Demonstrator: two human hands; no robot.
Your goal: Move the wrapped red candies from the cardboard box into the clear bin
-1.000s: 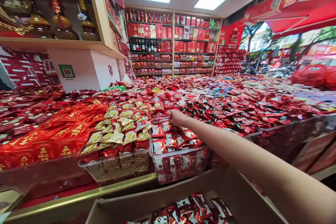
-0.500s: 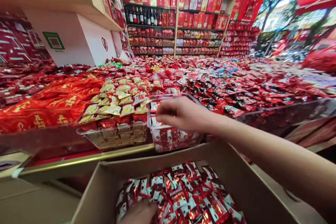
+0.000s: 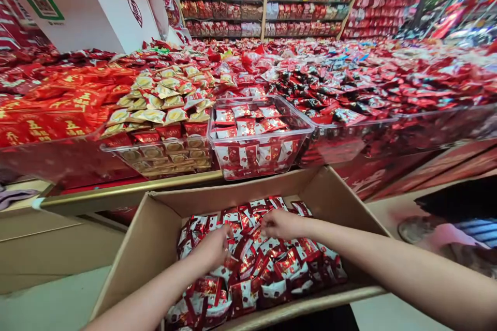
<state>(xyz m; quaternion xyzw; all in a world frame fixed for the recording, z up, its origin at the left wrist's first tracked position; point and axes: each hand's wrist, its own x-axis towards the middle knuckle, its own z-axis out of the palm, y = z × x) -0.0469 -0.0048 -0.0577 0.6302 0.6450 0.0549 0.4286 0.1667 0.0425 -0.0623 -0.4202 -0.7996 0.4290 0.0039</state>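
Observation:
Inside a cardboard box (image 3: 143,238) lie many small red-and-white wrapped snack packets (image 3: 267,253). My left hand (image 3: 215,249) is over the packets on the left, its fingers curled; what they grip, if anything, is hidden. To its right, my right hand (image 3: 280,224) is down at the packets with fingers bent together, and I cannot make out what is in them. Just beyond the box stands a clear plastic bin (image 3: 260,137), partly filled with matching red-and-white packets (image 3: 246,126).
Left of the bin are heaped gold durian packets (image 3: 163,101) and red bags (image 3: 66,108). Dark red packets (image 3: 334,88) pile up at the right. Stocked shelves (image 3: 221,5) line the back. A person's foot (image 3: 415,228) shows at the right edge.
My right hand has come down from the clear bin into the cardboard box. My left hand has moved forward over the packets. The view has tilted downward.

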